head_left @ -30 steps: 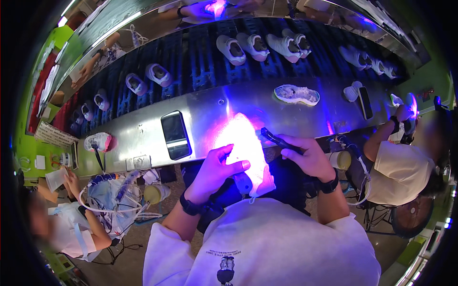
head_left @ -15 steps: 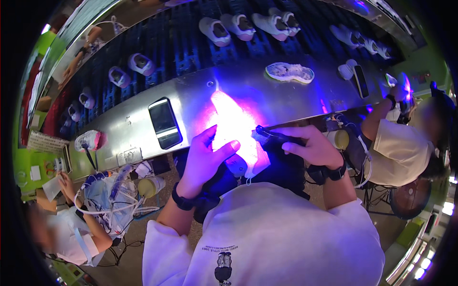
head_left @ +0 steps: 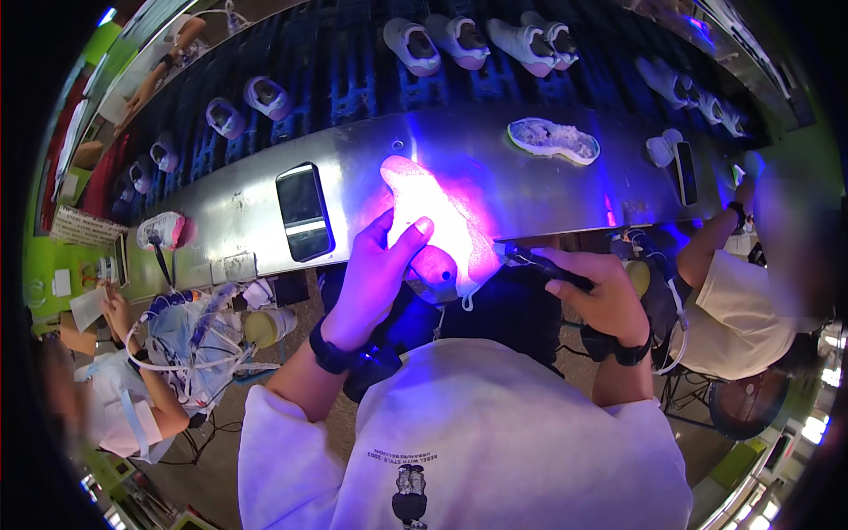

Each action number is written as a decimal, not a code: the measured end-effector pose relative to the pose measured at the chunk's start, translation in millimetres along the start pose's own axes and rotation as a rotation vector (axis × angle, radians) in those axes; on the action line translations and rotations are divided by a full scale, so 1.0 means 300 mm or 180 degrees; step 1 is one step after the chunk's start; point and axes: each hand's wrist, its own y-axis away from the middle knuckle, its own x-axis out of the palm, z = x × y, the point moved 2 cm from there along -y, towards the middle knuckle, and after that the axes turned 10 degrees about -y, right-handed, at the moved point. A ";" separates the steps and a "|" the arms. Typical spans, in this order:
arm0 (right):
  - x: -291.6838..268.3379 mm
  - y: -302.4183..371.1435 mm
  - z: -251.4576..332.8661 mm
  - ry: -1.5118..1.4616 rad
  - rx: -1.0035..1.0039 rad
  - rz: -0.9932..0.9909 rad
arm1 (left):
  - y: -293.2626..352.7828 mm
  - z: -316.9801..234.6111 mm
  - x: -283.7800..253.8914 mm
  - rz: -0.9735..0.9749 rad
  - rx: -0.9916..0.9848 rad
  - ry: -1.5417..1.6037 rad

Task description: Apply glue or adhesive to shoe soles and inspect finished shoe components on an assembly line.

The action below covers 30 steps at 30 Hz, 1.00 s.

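Note:
My left hand [head_left: 371, 274] is closed around a light-coloured shoe upper [head_left: 481, 256] fitted on a last [head_left: 433, 268], its thumb lying over the side. Bright violet-pink light washes out most of the upper's surface. A small loop hangs from the upper's near end. My right hand [head_left: 605, 296] grips a black-handled brush [head_left: 565, 272], with its tip just right of the upper; whether they touch, I cannot tell. On the metal bench [head_left: 238, 208] beyond my hands lies a pale shoe sole [head_left: 554, 141], inner side up.
A dark phone [head_left: 305, 212] lies on the bench to the left. Past the bench, several shoes [head_left: 412, 47] stand on a dark slatted conveyor [head_left: 344, 66]. A white-and-pink shoe [head_left: 163, 231] rests at the far left. People sit on both sides, near hoses and a tub [head_left: 261, 327].
The brush has moved right, off the upper's edge, with my right hand. The upper has shifted slightly left and away from me. My left thumb now points further up along it.

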 end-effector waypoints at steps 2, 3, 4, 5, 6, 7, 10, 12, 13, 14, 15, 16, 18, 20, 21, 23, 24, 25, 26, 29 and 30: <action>-0.005 -0.007 0.019 0.0124 0.0027 -0.0009 | -0.003 0.000 0.001 -0.0023 -0.0029 0.0127; -0.010 -0.013 0.032 0.0248 0.0079 -0.0058 | -0.003 0.003 0.000 0.0161 -0.0190 0.0249; -0.012 -0.019 0.048 0.0253 0.0050 -0.0023 | 0.000 0.007 -0.002 0.0347 -0.0349 0.0372; -0.017 -0.025 0.066 0.0470 0.0007 -0.0024 | 0.001 0.013 -0.011 0.0317 -0.0326 0.0385; -0.021 -0.031 0.081 0.0687 -0.0036 -0.0028 | 0.005 0.026 -0.018 0.0453 -0.0527 0.0580; -0.025 -0.038 0.090 0.0695 -0.0058 0.0000 | 0.011 0.035 -0.021 0.0593 -0.0728 0.0778; -0.032 -0.053 0.122 0.1030 -0.0070 0.0011 | 0.036 0.028 -0.004 0.0552 -0.0791 0.1152; -0.028 -0.068 0.151 0.1080 -0.0239 0.0098 | 0.021 0.107 -0.020 0.1289 -0.0649 0.2283; -0.023 -0.077 0.156 0.1072 -0.0242 0.0123 | 0.026 0.141 -0.032 0.2036 -0.0483 0.3392; -0.023 -0.084 0.156 0.1137 -0.0327 0.0118 | 0.048 0.090 -0.008 0.2039 -0.0501 0.3408; -0.027 -0.091 0.157 0.1213 -0.0408 0.0109 | 0.079 0.011 0.029 0.0947 -0.0943 0.2572; -0.027 -0.095 0.161 0.1220 -0.0372 0.0113 | 0.107 -0.024 0.034 -0.0127 -0.1344 0.1681; -0.023 -0.107 0.171 0.1225 -0.0446 0.0067 | 0.103 0.036 -0.011 0.0335 -0.1412 0.1929; -0.017 -0.122 0.175 0.1191 -0.0425 0.0107 | 0.108 0.035 -0.005 0.0864 -0.1344 0.2271; -0.014 -0.129 0.173 0.1170 -0.0437 0.0135 | 0.107 0.059 -0.009 0.0877 -0.1383 0.2276; 0.000 -0.143 0.151 0.1152 -0.0447 0.0106 | 0.099 0.106 -0.014 0.0905 -0.1566 0.2605; 0.005 -0.149 0.135 0.1057 -0.0497 0.0097 | 0.103 0.098 -0.009 0.1052 -0.1877 0.3275; 0.011 -0.150 0.124 0.0968 -0.0550 0.0087 | 0.100 0.096 -0.011 0.1092 -0.1916 0.3269; 0.018 -0.155 0.117 0.0972 -0.0530 0.0067 | 0.102 0.095 -0.015 0.1152 -0.2150 0.3379; 0.038 -0.168 0.097 0.0869 -0.0377 0.0085 | 0.111 0.088 -0.003 0.1280 -0.2406 0.3714; 0.045 -0.170 0.086 0.0869 -0.0372 0.0070 | 0.111 0.086 0.000 0.1324 -0.2408 0.3948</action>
